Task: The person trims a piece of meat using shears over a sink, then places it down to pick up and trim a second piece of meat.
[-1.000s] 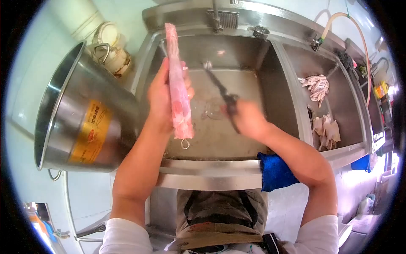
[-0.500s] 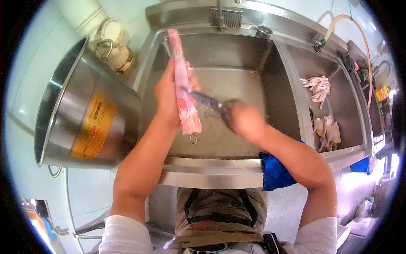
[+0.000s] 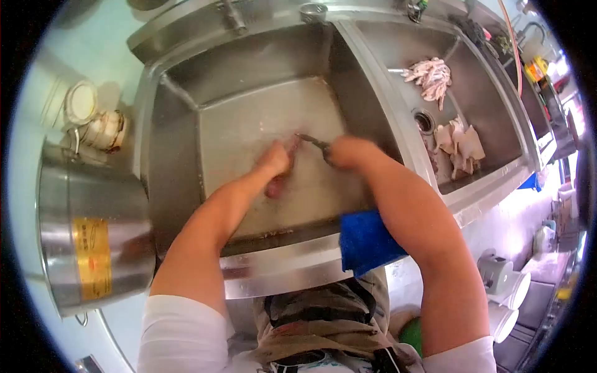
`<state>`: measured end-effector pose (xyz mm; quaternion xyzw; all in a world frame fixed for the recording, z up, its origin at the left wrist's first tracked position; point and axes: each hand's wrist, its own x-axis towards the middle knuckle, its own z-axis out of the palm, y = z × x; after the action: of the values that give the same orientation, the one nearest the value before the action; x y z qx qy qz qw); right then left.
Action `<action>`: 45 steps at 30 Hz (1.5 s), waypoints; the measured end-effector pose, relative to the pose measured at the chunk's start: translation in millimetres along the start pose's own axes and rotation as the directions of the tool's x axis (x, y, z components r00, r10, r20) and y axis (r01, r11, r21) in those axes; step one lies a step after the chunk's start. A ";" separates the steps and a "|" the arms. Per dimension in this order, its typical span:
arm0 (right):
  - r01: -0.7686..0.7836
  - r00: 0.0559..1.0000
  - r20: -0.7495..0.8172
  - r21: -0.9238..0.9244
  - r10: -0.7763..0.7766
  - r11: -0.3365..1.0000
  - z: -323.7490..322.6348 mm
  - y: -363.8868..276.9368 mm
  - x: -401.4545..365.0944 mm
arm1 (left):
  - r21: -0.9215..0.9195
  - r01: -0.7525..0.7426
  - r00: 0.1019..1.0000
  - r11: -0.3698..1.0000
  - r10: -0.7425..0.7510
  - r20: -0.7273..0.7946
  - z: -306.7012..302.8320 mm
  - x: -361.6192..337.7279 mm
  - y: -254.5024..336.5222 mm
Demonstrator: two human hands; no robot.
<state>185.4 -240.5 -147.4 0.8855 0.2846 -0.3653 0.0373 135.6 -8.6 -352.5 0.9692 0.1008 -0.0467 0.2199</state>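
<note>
My left hand [image 3: 275, 159] is closed around a long pink strip of meat [image 3: 274, 187], low in the large sink basin [image 3: 242, 115]. One end of the strip sticks out below the fist and the other shows beyond the fingers; both are blurred. My right hand [image 3: 350, 153] grips dark-handled scissors [image 3: 319, 143], their tips pointing left and touching or nearly touching the strip's upper end. Motion blur hides whether the blades are apart. The metal ring seen earlier at the strip's lower end cannot be made out.
The smaller right basin holds a bunch of pale strips [image 3: 430, 79] and several pale, flat pieces of meat [image 3: 460, 146]. A blue cloth [image 3: 368, 242] hangs over the front edge. At left stands a large steel pot [image 3: 134, 242], with stained white containers [image 3: 107, 130] behind it.
Both hands have lowered into the basin with the meat and scissors. The strip has turned, its upper end now leaning right. The view has swung, shifting the sink and pot.
</note>
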 end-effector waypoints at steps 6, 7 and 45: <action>0.040 0.992 0.121 -0.118 -0.026 0.992 -13.8 -21.9 -40.7 | 0.128 0.264 0.959 0.956 -0.274 0.067 -76.4 -25.4 9.1; 0.040 0.993 0.114 -0.101 -0.028 0.994 -8.6 -22.6 -32.9 | 0.192 0.202 0.966 0.960 -0.228 0.125 -69.2 -30.9 6.5; 0.330 0.498 -0.829 -0.093 -0.257 0.939 -38.7 -82.7 -94.2 | -0.891 -0.019 0.929 0.453 -0.320 -0.183 -296.4 -181.6 126.9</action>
<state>111.9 -205.7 -44.4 0.8910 0.3996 0.0845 -0.1983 -0.3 -23.3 -8.7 0.6958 0.2318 0.1528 0.6624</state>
